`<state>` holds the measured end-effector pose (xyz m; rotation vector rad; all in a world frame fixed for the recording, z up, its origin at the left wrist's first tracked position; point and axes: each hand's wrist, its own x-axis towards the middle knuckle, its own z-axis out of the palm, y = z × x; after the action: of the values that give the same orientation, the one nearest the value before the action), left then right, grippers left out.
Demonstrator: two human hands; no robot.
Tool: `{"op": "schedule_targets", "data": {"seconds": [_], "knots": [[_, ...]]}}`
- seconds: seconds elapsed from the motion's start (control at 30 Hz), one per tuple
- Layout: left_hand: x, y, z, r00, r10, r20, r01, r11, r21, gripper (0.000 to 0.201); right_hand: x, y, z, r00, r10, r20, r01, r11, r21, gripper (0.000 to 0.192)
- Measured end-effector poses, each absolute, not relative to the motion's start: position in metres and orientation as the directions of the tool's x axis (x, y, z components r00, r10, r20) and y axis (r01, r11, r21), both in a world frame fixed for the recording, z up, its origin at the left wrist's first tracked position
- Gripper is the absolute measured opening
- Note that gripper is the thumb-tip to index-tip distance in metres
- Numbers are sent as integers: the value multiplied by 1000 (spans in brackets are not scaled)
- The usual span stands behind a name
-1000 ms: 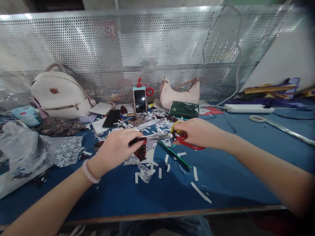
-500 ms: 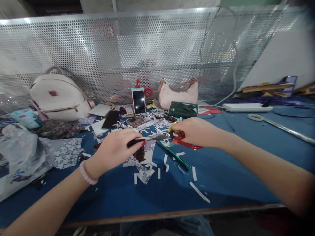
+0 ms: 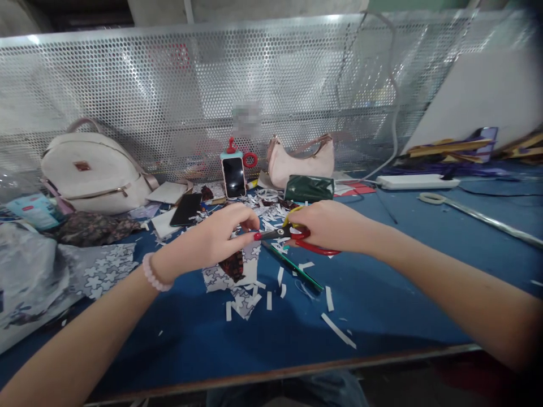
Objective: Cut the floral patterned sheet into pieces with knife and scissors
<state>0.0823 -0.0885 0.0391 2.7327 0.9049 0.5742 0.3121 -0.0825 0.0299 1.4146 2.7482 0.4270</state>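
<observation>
My right hand (image 3: 333, 225) is wrapped round the handles of scissors (image 3: 272, 233) with red and yellow grips; their dark blades point left. My left hand (image 3: 216, 234), a pale bead bracelet on its wrist, has thumb and fingers closed in at the blade tips. The thumb touches the tip, and anything pinched there is hidden. Under that hand a piece of dark red-brown patterned fabric (image 3: 233, 267) lies on star-patterned paper (image 3: 216, 280). Just below the blades, a green pen-like stick (image 3: 294, 267) rests on the blue table (image 3: 382, 311).
White paper strips (image 3: 328, 298) are scattered about. Behind stand a white backpack (image 3: 93, 164), an upright phone (image 3: 234, 177), a pink handbag (image 3: 301, 162) and a dark green packet (image 3: 309, 188). A black phone (image 3: 186, 209) lies left; a power strip (image 3: 418, 181) lies right.
My left hand has moved right to the scissor tips, and the dark piece at its fingers is out of sight. The view has shifted slightly; the right hand still grips the scissors.
</observation>
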Motion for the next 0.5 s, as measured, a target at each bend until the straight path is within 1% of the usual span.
{"op": "schedule_targets", "data": {"seconds": [0.13, 0.27, 0.5], "knots": [[86, -89, 46, 767, 595, 241, 529, -799, 287, 11, 311, -84, 31, -592, 797, 121, 795, 551, 254, 21], [90, -87, 46, 766, 601, 228, 541, -795, 276, 13, 309, -82, 29, -610, 780, 140, 783, 567, 255, 23], [90, -84, 38, 741, 634, 222, 561, -766, 313, 17, 310, -82, 30, -600, 791, 117, 788, 560, 256, 24]]}}
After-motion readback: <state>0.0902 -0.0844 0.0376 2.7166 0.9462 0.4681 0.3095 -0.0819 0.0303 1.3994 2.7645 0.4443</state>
